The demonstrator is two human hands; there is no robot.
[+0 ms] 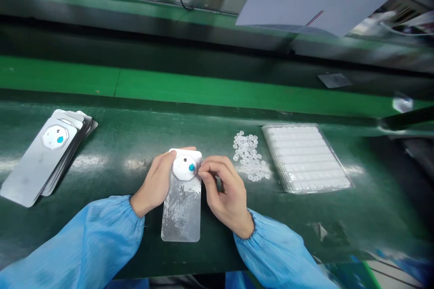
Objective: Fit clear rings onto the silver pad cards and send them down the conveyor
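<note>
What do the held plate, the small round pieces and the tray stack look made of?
Held plate: probably metal, silvery and shiny; its rippled glare might come from a film. Small round pieces: likely plastic, pale and translucent, though too small to be sure. Tray stack: seemingly clear plastic, glossy, with see-through edges.

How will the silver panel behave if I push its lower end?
The silver panel seems stiff: its edges run straight. Its shiny face may be slippery, and it could pivot, since the left hand grips only its upper part.
</note>
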